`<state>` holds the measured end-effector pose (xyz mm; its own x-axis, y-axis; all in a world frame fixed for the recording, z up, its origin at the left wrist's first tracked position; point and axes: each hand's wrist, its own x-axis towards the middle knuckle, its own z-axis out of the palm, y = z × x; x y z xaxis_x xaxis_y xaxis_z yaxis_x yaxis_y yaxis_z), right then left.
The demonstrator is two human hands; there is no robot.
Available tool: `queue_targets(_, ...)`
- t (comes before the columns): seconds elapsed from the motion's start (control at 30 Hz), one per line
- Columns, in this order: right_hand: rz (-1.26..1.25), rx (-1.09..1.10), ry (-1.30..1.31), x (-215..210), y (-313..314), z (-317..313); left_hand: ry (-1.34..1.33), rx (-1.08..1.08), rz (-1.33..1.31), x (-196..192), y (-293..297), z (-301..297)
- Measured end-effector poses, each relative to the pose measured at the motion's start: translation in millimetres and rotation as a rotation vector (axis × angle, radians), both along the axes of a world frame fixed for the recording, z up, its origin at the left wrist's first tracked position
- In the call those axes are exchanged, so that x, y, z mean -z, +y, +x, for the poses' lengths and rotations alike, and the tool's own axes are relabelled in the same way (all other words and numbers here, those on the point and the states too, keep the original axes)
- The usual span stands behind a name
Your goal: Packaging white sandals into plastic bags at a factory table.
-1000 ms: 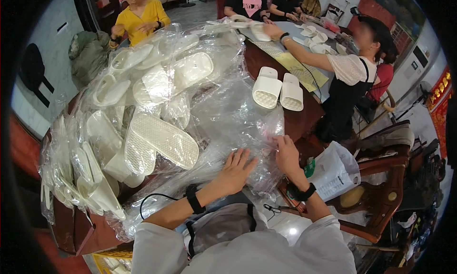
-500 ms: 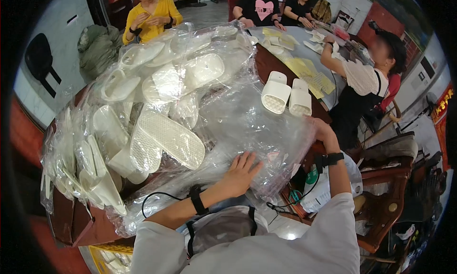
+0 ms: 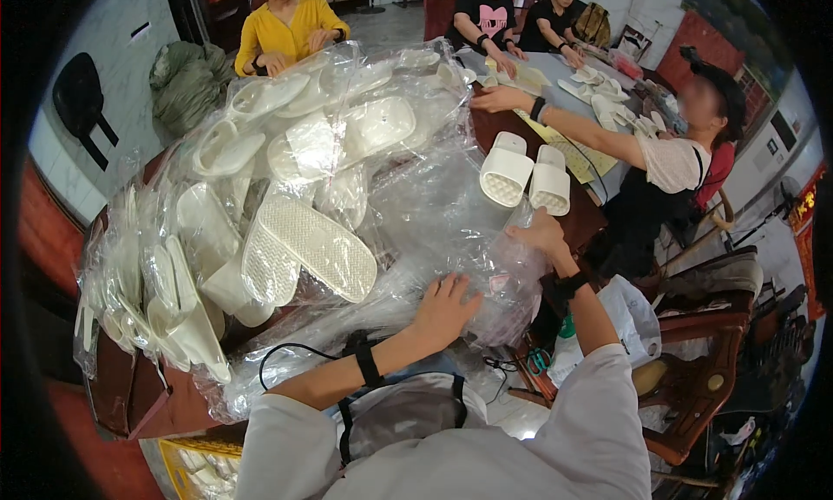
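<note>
Right by the near edge of the brown counter (image 3: 108, 406), the left hand (image 3: 444, 311) lies flat on clear plastic bags (image 3: 425, 200), with its fingers a bit spread. The right hand (image 3: 540, 233) is curled at the far right edge of the bags; I can't tell if it pinches the plastic. Just past it, two white slippers (image 3: 506, 172) sit side by side on the counter, out in the open. To the left is a big heap of bagged slippers (image 3: 325, 248). A person in a yellow top (image 3: 291, 29) is on the far side.
</note>
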<state>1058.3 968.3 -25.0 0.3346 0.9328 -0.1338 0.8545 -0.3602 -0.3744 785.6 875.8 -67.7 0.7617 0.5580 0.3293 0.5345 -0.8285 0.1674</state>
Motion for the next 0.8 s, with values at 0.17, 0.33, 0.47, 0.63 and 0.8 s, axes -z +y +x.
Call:
queue_targets(0.17, 0.202, -0.232, 0.142, 38.3, 3.1, 40.8, 0.021, -0.034, -0.16, -33.9, 1.6, 7.5)
queue_targets(0.33, 0.095, -0.348, 0.611, 5.7, -9.1, 32.1, 0.006, -0.082, -0.185, -62.5, 2.9, 3.2)
queue_targets(0.47, 0.011, -0.305, 0.683, -9.1, -20.6, 31.8, -0.008, -0.035, -0.21, -94.8, 2.7, 4.2)
queue_targets(0.63, -0.046, -0.3, 0.727, 6.3, -27.7, 51.7, 0.106, 0.017, -0.264, -100.1, -9.0, -0.5)
queue_targets(0.8, -0.135, -0.14, 1.263, -13.4, -73.3, 32.6, -0.115, 0.044, -0.223, -129.9, -35.0, -25.1)
